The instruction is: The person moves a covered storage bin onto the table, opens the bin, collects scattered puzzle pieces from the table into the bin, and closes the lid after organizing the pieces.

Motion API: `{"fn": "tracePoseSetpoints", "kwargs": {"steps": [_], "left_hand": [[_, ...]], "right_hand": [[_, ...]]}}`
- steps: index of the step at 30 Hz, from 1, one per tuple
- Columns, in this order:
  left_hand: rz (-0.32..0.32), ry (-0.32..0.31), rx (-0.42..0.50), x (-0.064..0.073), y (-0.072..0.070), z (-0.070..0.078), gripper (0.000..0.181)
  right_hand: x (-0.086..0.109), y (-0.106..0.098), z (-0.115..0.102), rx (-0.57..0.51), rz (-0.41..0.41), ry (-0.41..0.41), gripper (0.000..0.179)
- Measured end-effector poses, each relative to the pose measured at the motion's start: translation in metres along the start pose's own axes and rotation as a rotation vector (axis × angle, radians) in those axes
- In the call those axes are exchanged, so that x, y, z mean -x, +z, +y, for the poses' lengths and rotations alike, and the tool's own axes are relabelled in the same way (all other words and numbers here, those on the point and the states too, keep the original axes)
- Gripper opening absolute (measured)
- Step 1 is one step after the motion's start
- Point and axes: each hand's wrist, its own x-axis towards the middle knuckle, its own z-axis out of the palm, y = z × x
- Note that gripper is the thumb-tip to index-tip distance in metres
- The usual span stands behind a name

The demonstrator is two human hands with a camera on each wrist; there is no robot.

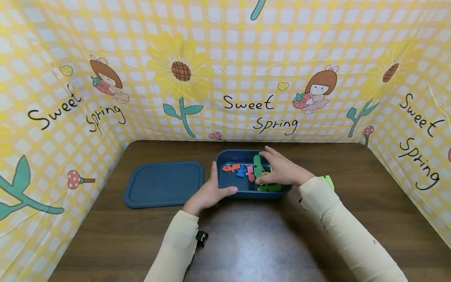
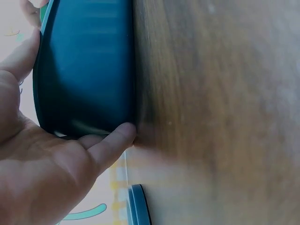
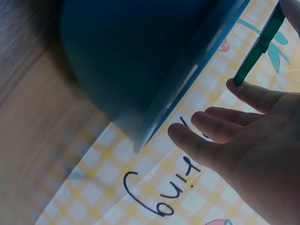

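Note:
A dark blue rectangular box [image 1: 253, 194] stands on the table, its top uncovered. My left hand [image 1: 209, 192] holds its left end, with the thumb over the front rim and the fingers along the end wall. Above the right part of the box, my right hand [image 1: 283, 168] pinches a long green notched piece [image 1: 257, 166] between thumb and fingertip; the right wrist view shows this piece [image 3: 260, 47] edge-on above the rim. Inside the box lie an orange piece [image 1: 231, 167], a blue piece [image 1: 241, 171], a pink piece [image 1: 250, 173] and another green piece [image 1: 269, 188]. The right hand partly hides the contents.
A matching dark blue lid [image 1: 165, 182] lies flat on the table, left of the box. Beyond the right sleeve, a bright green object [image 1: 327, 182] shows partly. Checked yellow cloth [image 1: 239, 70] with printed flowers encloses the wooden table [image 1: 232, 243] at the back and sides.

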Motion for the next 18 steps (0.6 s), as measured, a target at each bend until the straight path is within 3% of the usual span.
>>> {"fn": "tracePoseSetpoints", "kwargs": {"steps": [18], "left_hand": [[-0.009,0.033,0.031,-0.001,0.0,-0.003,0.117]], "right_hand": [[-0.016,0.016,-0.031,0.016,-0.013,-0.064,0.101]]}}
